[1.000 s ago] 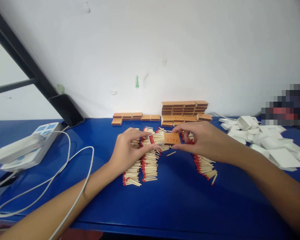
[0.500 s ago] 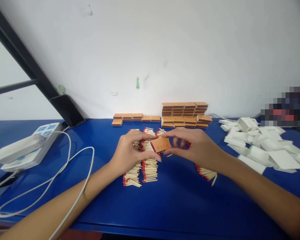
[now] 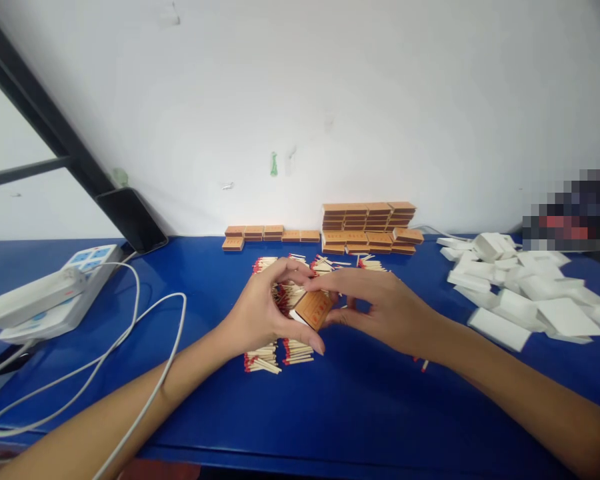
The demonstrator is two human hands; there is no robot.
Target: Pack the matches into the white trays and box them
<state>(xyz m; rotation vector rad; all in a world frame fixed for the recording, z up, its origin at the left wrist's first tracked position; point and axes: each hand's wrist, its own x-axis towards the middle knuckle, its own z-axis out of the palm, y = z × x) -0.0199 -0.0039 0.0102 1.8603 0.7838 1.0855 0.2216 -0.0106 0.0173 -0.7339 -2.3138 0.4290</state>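
An orange matchbox (image 3: 313, 309) is held above the table between my two hands, tilted, with a white end of its tray showing at the left. My left hand (image 3: 257, 310) curves round its left side, thumb along the near edge and fingers behind. At the right end, my right hand (image 3: 397, 310) grips it between thumb and fingers. Beneath and around the hands lie bundles of red-tipped matches (image 3: 299, 351) in rows, partly hidden by the hands. More matches (image 3: 371, 264) show behind my right hand.
Stacked matchboxes (image 3: 367, 220) stand against the wall, with a lower row (image 3: 254, 233) to their left. A heap of white paper trays (image 3: 530, 293) lies at the right. A power strip (image 3: 97, 267) and a looped white cable (image 3: 183, 327) occupy the left.
The matchbox has turned and tilted and come slightly lower and left. My right hand has shifted nearer, covering most of the matches at the right; my left thumb has moved lower.
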